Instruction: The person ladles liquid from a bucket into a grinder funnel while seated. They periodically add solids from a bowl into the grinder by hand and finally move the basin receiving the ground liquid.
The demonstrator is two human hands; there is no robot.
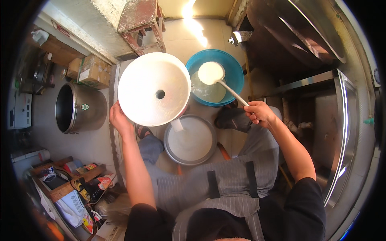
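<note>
A large white round hopper (pixel 141 81) with a dark hole in its middle stands before me. My left hand (pixel 120 119) is against its left rim, with part of the fingers hidden behind the edge. In my right hand (pixel 261 113) is the metal handle of a ladle (pixel 233 92). The ladle's bowl, full of a whitish content (pixel 211 73), is above a blue plastic tub (pixel 238 64) that has cloudy pale liquid in it. Below the hopper, a white spout (pixel 177 124) slants over a metal pot (pixel 213 137) of white liquid between my legs.
A worn red wooden stool (pixel 138 18) is at the back. To the left are a steel drum (pixel 90 105) on its side in view, cardboard boxes (pixel 95 72) and a cluttered wooden crate (pixel 60 192). A steel-framed counter (pixel 340 120) runs along the right.
</note>
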